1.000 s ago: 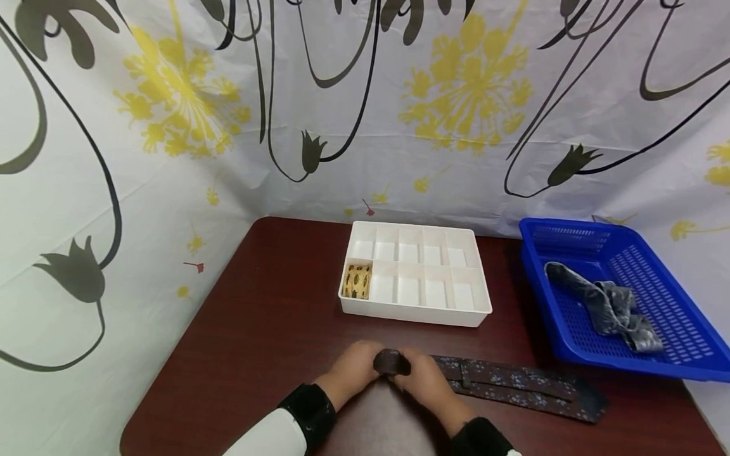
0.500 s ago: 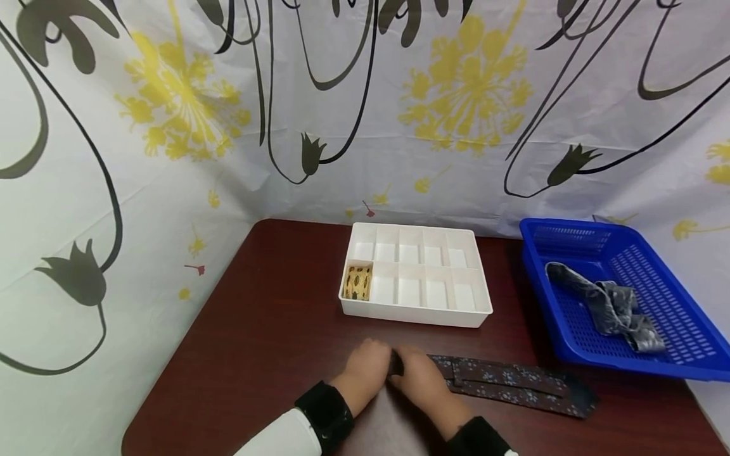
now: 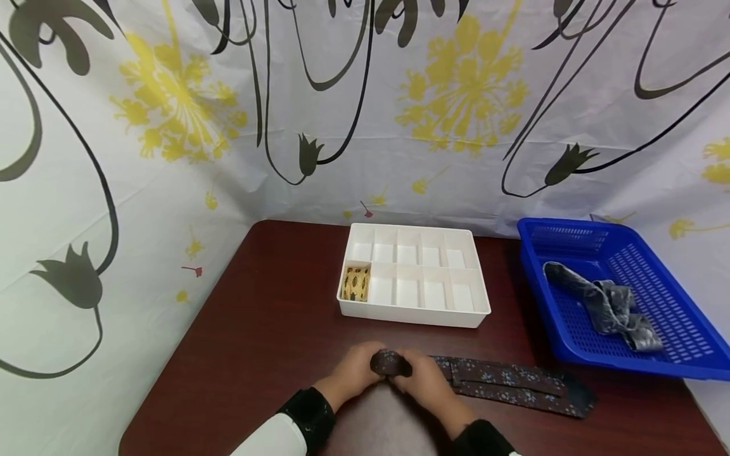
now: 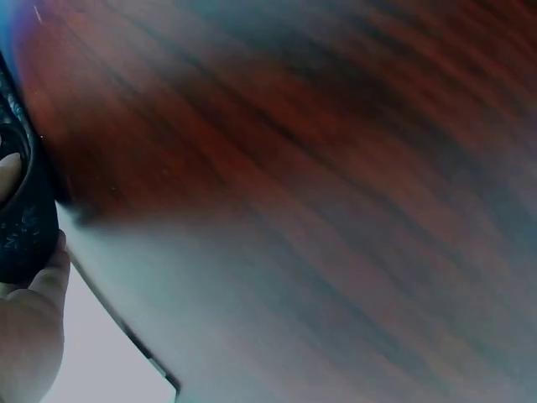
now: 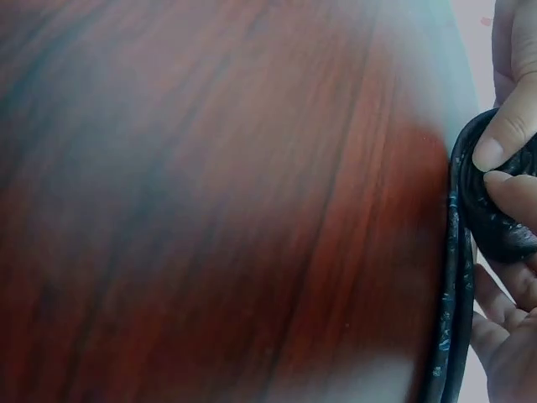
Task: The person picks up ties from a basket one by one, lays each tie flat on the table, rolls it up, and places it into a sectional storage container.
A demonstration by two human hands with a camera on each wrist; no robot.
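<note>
A dark necktie (image 3: 502, 383) with a small pale flower print lies along the near edge of the dark wooden counter (image 3: 256, 342); its left end is wound into a tight roll (image 3: 390, 363), while the rest stretches flat to the right, doubled over on itself. The left hand (image 3: 356, 370) curls its fingers round the roll from the left, wrist in a black cuff under a white sleeve. The right hand (image 3: 424, 380) meets it from the right, thumb and fingertips pinching the coil. Beyond them sits one white divided box (image 3: 414, 313) of ten compartments, with one rolled yellow patterned tie (image 3: 356, 282) in the near-left compartment. At far right, one blue basket (image 3: 561, 342) holds one crumpled grey tie (image 3: 604, 307).
</note>
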